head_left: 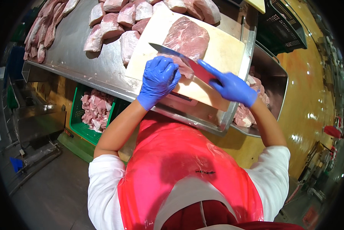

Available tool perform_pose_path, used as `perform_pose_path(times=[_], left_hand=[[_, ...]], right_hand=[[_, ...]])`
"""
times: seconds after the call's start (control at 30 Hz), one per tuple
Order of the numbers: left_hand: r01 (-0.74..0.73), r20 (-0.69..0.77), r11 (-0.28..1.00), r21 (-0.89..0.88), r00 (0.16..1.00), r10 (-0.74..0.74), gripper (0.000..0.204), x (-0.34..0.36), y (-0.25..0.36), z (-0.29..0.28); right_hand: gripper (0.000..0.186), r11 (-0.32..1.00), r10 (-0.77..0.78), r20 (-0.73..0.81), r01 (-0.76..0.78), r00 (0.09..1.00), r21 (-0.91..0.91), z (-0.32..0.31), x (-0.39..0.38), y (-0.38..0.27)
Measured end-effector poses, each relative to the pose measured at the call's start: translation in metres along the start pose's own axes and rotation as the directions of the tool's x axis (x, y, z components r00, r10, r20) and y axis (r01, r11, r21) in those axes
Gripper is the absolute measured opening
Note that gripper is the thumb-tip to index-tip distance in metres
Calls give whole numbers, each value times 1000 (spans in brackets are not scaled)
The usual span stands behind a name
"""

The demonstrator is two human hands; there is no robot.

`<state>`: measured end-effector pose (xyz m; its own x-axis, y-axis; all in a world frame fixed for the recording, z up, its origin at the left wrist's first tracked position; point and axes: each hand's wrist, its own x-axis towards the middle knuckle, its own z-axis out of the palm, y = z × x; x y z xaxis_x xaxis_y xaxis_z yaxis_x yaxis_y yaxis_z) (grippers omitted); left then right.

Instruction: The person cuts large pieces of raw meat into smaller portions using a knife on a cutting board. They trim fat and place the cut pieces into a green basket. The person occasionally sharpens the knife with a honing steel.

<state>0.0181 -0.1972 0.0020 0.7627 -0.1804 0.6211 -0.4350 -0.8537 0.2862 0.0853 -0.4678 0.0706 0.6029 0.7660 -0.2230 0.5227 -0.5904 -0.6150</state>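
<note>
Blue gloves cover both hands at a cream cutting board (227, 46) on a steel table (80, 65). The right hand (233, 86), over the board's right near part, grips a long knife (170, 51), index finger stretched along it. The left hand (159, 78) is curled into a fist at the board's near left; whether it pinches meat cannot be told. A broad meat slab (189, 36) lies mid-board, with a thin flap (183, 68) on its near side by the blade, so this piece looks partly cut.

Thick pale-sided pieces (110, 27), apparently unworked, crowd beyond and left of the board; one sits at its left edge, narrowing free space. Long meat strips (45, 28) lie far left of it. Smaller chunks, seemingly finished, fill a green crate (77, 103) below left of the board and a steel tub (277, 80) to its right. The left fist is close to the blade.
</note>
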Motion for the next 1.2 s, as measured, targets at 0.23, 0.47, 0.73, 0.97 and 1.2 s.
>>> perform_pose_path(times=[0.23, 0.47, 0.73, 0.97, 1.2], left_hand=[[-13, -221, 989, -145, 975, -20, 29, 11, 22, -44], [-244, -3, 965, -92, 969, 245, 43, 8, 34, -16], [343, 39, 860, -378, 934, -355, 47, -13, 13, -28], [701, 616, -144, -698, 486, -620, 56, -1, 34, 13], [709, 690, -271, -651, 403, -601, 34, 12, 53, -4]], right_hand=[[73, 971, 233, 175, -220, 957, -91, -5, -59, -3], [66, 976, 156, -498, -55, 853, 211, 6, -83, -17], [66, 851, 328, -383, -94, 864, 517, 32, -11, -62], [64, 892, 291, -478, -54, 829, 449, 27, 43, -41], [67, 662, 283, -437, 157, 854, 733, 47, 48, -30]])
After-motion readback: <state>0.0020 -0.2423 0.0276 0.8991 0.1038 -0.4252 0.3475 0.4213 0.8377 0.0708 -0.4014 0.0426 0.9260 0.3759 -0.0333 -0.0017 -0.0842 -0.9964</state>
